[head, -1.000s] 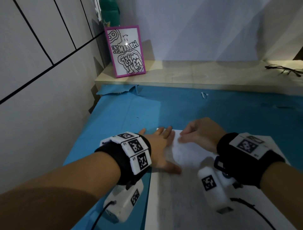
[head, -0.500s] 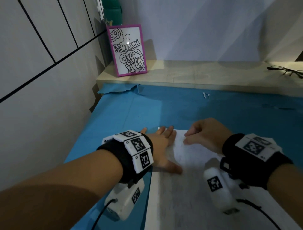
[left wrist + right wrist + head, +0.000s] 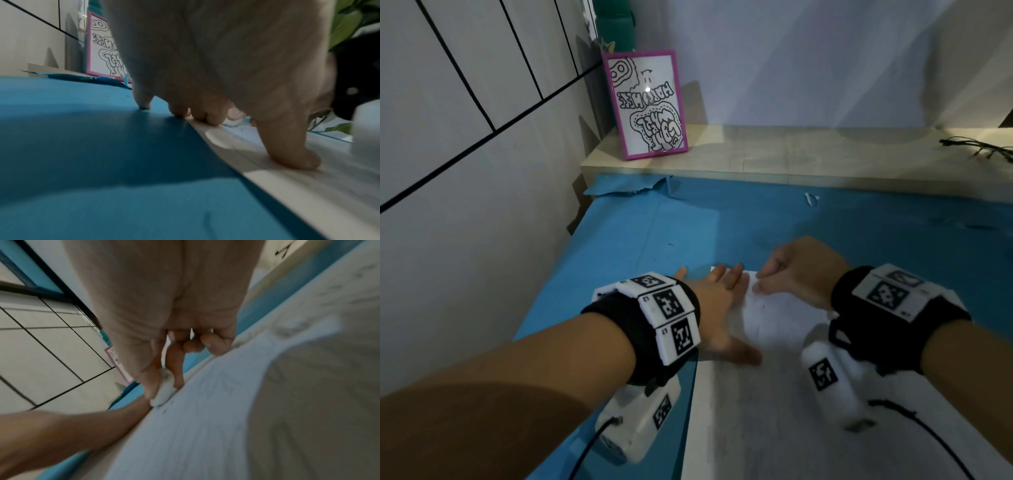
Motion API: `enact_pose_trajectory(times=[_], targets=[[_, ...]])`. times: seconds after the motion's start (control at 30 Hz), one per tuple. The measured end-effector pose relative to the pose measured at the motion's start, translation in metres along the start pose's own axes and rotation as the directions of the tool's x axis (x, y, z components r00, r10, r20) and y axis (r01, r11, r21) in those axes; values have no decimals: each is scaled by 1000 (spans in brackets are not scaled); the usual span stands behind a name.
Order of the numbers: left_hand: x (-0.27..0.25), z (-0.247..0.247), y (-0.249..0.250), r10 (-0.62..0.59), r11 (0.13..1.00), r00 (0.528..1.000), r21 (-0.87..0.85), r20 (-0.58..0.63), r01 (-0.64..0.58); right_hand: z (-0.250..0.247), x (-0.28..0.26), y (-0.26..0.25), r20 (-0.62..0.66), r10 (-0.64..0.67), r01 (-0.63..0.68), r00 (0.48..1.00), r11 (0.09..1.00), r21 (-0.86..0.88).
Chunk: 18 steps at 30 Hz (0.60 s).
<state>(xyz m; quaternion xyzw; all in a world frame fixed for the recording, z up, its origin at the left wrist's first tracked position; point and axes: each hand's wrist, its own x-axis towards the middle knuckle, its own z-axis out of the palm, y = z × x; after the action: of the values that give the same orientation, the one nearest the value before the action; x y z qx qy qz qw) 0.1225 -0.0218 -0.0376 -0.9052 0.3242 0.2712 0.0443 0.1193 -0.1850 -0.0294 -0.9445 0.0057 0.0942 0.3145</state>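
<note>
A white sheet of paper [image 3: 774, 329] with faint pencil marks lies on the blue table cover [image 3: 654, 240]. My left hand [image 3: 717, 298] lies flat on the sheet's upper left corner, with the fingers spread and the thumb [image 3: 287, 154] pressing down. My right hand [image 3: 759, 282] is curled at the sheet's top edge, just right of the left fingers. It pinches a small white eraser [image 3: 164, 392] between thumb and forefinger. The eraser's tip touches the paper. In the left wrist view the eraser [image 3: 234, 123] shows behind my left fingers.
A wooden ledge [image 3: 791, 154] runs along the back. On it a pink-framed drawing [image 3: 647, 106] leans against the wall at left and spectacles [image 3: 979, 147] lie at far right. A white scrap [image 3: 811, 198] lies on the cover. A tiled wall [image 3: 465, 171] stands close on the left.
My right hand slid a little to the right and back to the left along the sheet's top edge with the eraser. The left hand stayed pressed on the paper.
</note>
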Motion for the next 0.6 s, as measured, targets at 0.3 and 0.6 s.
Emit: enact_pose_trajectory(times=[0.3, 0.6], targets=[[-2, 0, 0, 1, 1000, 1000, -8, -3, -1, -10, 7, 5, -61, 48, -52, 997, 996, -67], [1, 0, 1, -35, 999, 999, -25, -11, 35, 4, 6, 5, -48, 2, -3, 999, 1000, -19]])
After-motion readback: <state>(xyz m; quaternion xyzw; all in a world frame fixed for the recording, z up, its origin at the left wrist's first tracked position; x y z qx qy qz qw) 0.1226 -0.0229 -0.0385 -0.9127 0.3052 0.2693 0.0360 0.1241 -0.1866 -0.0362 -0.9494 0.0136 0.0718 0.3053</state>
